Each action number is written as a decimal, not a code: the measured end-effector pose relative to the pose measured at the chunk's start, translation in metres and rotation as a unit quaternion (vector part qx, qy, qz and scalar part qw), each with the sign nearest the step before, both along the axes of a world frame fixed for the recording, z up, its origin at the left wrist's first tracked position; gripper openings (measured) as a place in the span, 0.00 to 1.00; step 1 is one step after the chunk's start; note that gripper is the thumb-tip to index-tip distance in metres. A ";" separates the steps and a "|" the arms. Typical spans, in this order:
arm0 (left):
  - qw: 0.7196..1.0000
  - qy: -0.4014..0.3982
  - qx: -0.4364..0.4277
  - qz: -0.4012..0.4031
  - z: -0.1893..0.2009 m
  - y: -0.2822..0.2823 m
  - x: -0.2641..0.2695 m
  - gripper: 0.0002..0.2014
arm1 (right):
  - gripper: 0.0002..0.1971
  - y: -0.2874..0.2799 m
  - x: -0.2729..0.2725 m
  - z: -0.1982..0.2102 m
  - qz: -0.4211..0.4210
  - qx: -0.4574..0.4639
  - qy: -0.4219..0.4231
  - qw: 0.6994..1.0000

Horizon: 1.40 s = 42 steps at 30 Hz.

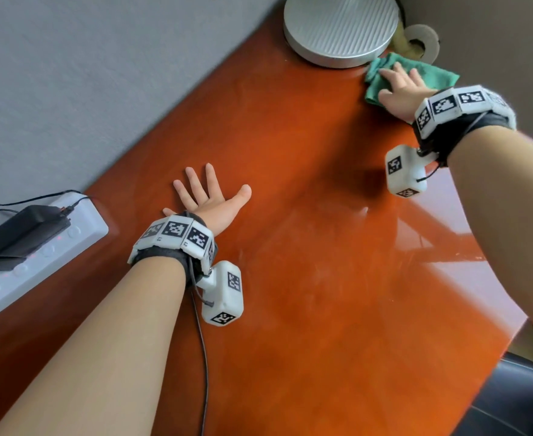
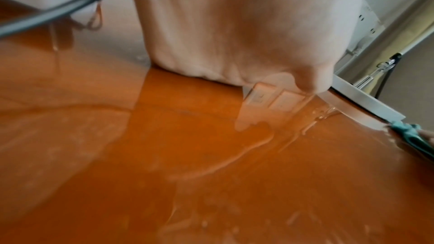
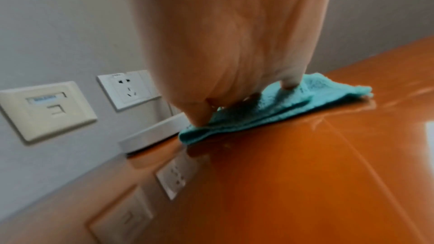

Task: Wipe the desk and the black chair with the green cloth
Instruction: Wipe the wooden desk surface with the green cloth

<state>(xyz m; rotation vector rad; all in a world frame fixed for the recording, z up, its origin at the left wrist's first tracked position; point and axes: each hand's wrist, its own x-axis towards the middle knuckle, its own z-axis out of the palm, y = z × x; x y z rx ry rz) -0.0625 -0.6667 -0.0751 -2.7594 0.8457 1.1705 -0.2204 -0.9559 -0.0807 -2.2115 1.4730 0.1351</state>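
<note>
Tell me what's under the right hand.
The green cloth lies flat under the right hand, on the orange desk. The desk surface beneath the cloth is covered.

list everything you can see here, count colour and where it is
desk: one, glossy orange, under both hands
green cloth: one, far right of desk, beside the lamp base
lamp base: one, round, silver, far edge of desk
black chair: one, lower right, partly seen
power strip: one, white, left edge
adapter: one, black, on the power strip
wall sockets: two, white and cream, on the wall
left hand: flat on the desk, fingers spread
right hand: presses the cloth with straight fingers
</note>
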 end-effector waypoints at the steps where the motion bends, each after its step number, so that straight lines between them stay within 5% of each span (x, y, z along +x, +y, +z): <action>1: 1.000 -0.001 -0.001 0.000 0.000 0.000 0.000 0.40 | 0.25 0.002 -0.007 -0.001 -0.022 -0.002 -0.004 1.000; 5: 1.000 0.001 -0.003 0.004 -0.001 0.000 0.001 0.41 | 0.28 0.033 -0.013 -0.001 -0.038 0.018 0.040 0.998; 8: 1.000 0.006 -0.007 0.004 -0.002 0.000 0.002 0.41 | 0.33 0.081 -0.019 0.004 0.105 0.046 0.107 0.988; 15: 1.000 0.006 -0.020 0.015 -0.003 0.001 0.001 0.42 | 0.39 0.231 -0.056 0.021 0.438 0.123 0.158 0.877; 17: 0.999 0.009 -0.030 0.025 -0.002 0.001 0.001 0.42 | 0.37 0.249 -0.076 0.021 0.479 0.134 0.174 0.850; 22: 0.998 0.007 -0.047 0.031 -0.001 0.004 -0.001 0.42 | 0.27 0.228 -0.083 0.019 0.410 0.120 0.159 0.890; 27: 0.998 0.004 -0.059 0.038 0.001 0.005 -0.003 0.42 | 0.26 0.138 -0.101 0.020 0.148 0.123 0.124 0.973; 32: 0.996 0.008 -0.077 0.053 0.005 0.005 -0.008 0.40 | 0.27 0.114 -0.148 0.014 0.009 0.106 0.122 0.987; 36: 0.996 0.002 -0.076 0.036 0.001 0.007 -0.005 0.43 | 0.29 0.163 -0.162 0.019 0.110 0.125 0.137 0.976; 42: 0.997 -0.022 -0.071 0.016 0.003 0.011 -0.009 0.44 | 0.28 0.257 -0.189 0.037 0.334 0.169 0.174 0.911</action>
